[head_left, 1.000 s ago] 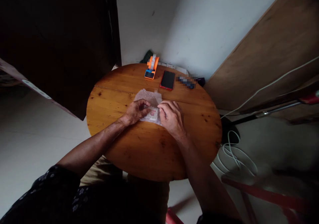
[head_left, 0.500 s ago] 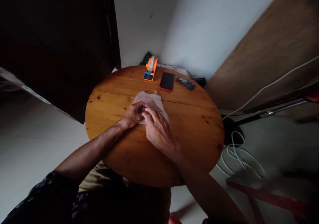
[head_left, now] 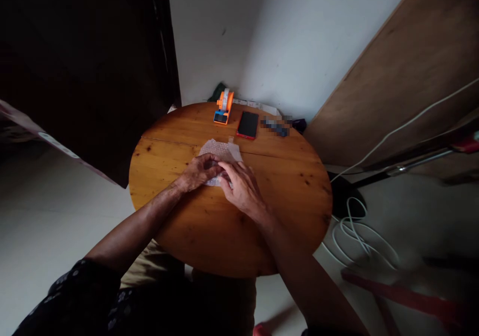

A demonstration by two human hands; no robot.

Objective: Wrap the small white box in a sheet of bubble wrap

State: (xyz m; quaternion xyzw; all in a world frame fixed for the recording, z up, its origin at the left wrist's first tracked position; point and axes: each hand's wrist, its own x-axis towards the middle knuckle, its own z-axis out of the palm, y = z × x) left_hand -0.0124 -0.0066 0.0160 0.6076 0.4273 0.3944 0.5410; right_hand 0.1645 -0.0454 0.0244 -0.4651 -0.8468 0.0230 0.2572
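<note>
Where the grip is: left hand (head_left: 197,171) and right hand (head_left: 242,186) curl over clear bubble wrap (head_left: 214,148), likely steadying it; whether pinching, I can't tell.
Underneath: round brown wooden table (head_left: 288,191).
Beyond: orange-and-blue tape dispenser (head_left: 224,106), perhaps parked clear.

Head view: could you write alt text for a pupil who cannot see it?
A person's left hand and right hand are close together over bubble wrap on a wooden table. Beyond it are an orange tape dispenser and a red-edged phone.
</note>
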